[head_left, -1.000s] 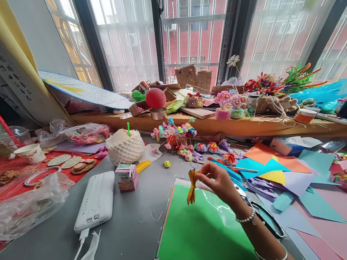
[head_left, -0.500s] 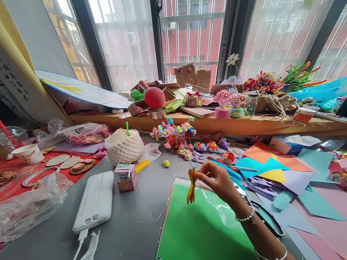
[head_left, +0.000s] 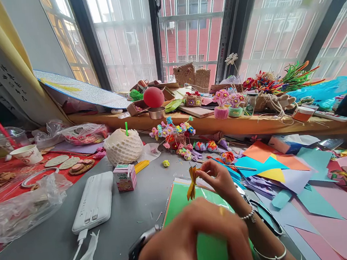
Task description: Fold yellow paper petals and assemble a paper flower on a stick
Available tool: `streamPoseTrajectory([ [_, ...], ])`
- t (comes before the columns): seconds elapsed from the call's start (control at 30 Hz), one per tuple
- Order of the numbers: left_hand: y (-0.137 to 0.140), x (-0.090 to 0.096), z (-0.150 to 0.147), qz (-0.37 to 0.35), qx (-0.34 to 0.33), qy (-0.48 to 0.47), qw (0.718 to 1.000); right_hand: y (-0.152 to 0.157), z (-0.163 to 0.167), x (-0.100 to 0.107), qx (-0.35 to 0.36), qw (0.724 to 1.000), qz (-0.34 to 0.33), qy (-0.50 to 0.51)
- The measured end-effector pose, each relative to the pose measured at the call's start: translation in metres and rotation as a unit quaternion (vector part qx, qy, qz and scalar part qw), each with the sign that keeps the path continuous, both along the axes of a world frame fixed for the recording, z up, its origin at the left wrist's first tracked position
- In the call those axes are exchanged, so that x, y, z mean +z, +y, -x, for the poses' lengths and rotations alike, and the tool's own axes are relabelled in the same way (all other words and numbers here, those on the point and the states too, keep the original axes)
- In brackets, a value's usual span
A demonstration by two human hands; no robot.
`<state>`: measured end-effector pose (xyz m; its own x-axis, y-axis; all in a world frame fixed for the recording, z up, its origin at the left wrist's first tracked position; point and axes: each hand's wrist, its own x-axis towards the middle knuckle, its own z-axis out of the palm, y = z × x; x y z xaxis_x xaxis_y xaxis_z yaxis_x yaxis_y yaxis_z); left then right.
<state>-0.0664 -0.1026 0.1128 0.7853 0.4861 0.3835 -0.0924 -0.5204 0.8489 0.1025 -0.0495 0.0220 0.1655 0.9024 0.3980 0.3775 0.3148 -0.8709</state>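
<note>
My right hand (head_left: 217, 179) pinches a folded yellow paper piece (head_left: 192, 183) between thumb and fingertips, holding it above the green sheet (head_left: 212, 246). The piece is pleated, narrow at its middle and flared at both ends. Large and blurred in the foreground is my left hand (head_left: 199, 230), with a dark-strapped watch on its wrist; its fingers look bent, but motion smears them and hides whether they hold anything. Scissors (head_left: 268, 217) with dark handles lie beside my right forearm, partly hidden by it.
On the left lie a white power bank (head_left: 93, 201), a small pink carton (head_left: 125, 177) and a netted coconut (head_left: 123, 145) with a green straw. Coloured paper (head_left: 319, 203) covers the right side. Paper flowers (head_left: 173, 132) stand ahead, below the cluttered windowsill (head_left: 113, 119).
My left hand has risen from the bottom edge into the foreground, over the green sheet. The right hand stays nearly in place, still pinching the yellow paper piece.
</note>
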Motion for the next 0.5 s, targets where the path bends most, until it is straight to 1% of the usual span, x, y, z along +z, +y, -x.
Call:
streamPoseTrajectory([
  [0.03,0.018,-0.006,-0.01,0.003,-0.046,-0.002,0.999,0.0,-0.001,0.0,-0.003,1.0,-0.005,-0.001],
  [0.07,0.037,-0.013,-0.019,0.009,-0.01,-0.016,1.0,0.001,-0.002,0.0,-0.006,1.0,-0.014,-0.005],
  [0.1,0.055,-0.023,-0.026,0.0,0.032,-0.027,0.999,0.001,-0.003,0.0,-0.01,1.0,-0.021,-0.01],
  [0.13,0.071,-0.032,-0.032,-0.024,0.079,-0.037,0.996,0.002,-0.004,-0.001,-0.014,0.999,-0.027,-0.016],
  [0.2,0.095,-0.052,-0.037,-0.069,0.176,-0.043,0.981,0.003,-0.006,-0.002,-0.022,0.999,-0.029,-0.027],
  [0.23,0.102,-0.061,-0.036,-0.084,0.214,-0.045,0.972,0.004,-0.007,-0.003,-0.025,0.999,-0.027,-0.032],
  [0.3,0.11,-0.075,-0.033,-0.122,0.267,-0.04,0.955,0.005,-0.008,-0.006,-0.024,0.998,-0.023,-0.046],
  [0.37,0.11,-0.082,-0.03,-0.154,0.295,-0.038,0.942,0.005,-0.007,-0.007,-0.015,0.997,-0.023,-0.068],
  [0.43,0.108,-0.085,-0.029,-0.17,0.3,-0.035,0.938,0.005,-0.006,-0.008,-0.002,0.996,-0.023,-0.086],
  [0.5,0.107,-0.085,-0.029,-0.154,0.273,-0.028,0.949,0.004,-0.004,-0.009,0.007,0.995,-0.023,-0.094],
])
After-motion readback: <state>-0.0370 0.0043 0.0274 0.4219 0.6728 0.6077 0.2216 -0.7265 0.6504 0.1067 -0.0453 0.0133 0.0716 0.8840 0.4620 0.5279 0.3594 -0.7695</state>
